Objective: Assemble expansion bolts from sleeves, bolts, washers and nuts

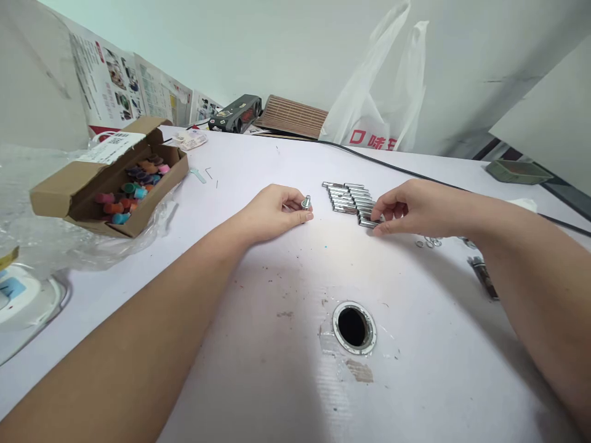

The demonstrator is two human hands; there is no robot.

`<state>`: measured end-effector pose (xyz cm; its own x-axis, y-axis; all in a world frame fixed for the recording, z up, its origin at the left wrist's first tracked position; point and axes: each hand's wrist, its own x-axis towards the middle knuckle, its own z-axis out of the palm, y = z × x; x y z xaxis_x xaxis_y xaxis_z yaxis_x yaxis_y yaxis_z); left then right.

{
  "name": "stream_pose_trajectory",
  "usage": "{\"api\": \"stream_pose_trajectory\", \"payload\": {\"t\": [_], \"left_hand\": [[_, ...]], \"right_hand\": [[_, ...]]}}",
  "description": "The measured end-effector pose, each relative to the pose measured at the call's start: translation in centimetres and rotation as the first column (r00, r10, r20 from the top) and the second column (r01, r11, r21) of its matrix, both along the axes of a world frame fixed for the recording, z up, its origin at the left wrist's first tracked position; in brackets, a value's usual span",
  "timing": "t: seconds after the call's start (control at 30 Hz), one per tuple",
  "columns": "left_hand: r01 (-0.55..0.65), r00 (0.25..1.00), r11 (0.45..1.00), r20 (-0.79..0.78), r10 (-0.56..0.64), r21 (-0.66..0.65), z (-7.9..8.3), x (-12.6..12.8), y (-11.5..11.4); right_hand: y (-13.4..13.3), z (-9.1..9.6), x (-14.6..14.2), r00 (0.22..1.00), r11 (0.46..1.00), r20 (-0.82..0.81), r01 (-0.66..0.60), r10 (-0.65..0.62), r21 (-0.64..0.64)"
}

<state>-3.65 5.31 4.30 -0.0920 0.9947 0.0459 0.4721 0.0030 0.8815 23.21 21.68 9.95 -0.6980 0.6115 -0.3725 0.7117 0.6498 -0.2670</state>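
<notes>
My left hand (282, 212) pinches a small shiny metal bolt (306, 202) upright between thumb and fingers, just above the white table. What seems to be a washer or flange sits low on the bolt, partly covered by the fingertips. To the right, several silver metal cylinders (344, 198) lie side by side in two touching rows. My right hand (398, 209) is at the near right end of these rows, its thumb and fingers closed on the end of the nearest metal cylinder (368, 223). Its fingertips hide part of that piece.
Several metal rings (429, 242) lie beside my right forearm, near a dark metal piece (483, 277). A ringed hole (354, 327) opens in the table. An open cardboard box (159, 184) of coloured caps stands left. A black cable (392, 165) crosses behind, before a plastic bag (376, 104).
</notes>
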Motion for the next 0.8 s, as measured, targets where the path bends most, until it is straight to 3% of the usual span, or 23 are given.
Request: {"api": "stream_pose_trajectory", "payload": {"t": [0.17,0.27,0.37,0.53,0.73,0.8], "left_hand": [[0.001,1.000,1.000,0.031,-0.001,-0.019,0.1,0.0,0.0],[0.010,1.000,0.999,0.023,-0.010,-0.038,0.1,0.0,0.0],[0.010,1.000,0.998,0.016,-0.009,-0.054,0.2,0.1,0.0],[0.006,1.000,0.997,-0.009,-0.007,-0.076,0.4,0.2,0.1],[0.008,1.000,0.999,-0.018,-0.009,-0.051,0.2,0.1,0.1],[0.009,1.000,0.999,-0.023,-0.010,-0.049,0.2,0.1,0.1]], "right_hand": [[0.5,3.0,2.1,0.986,0.979,0.007,0.163,-0.165,0.125],[0.5,3.9,4.3,0.954,0.954,0.131,0.247,-0.270,0.170],[0.7,3.3,6.7,0.924,0.928,0.179,0.297,-0.339,0.224],[1.2,1.9,10.7,0.864,0.814,0.021,0.465,-0.503,0.347],[0.5,-0.4,12.1,0.853,0.850,-0.182,0.513,-0.490,0.118],[0.4,-1.1,12.0,0.846,0.846,-0.209,0.520,-0.491,0.118]]}}
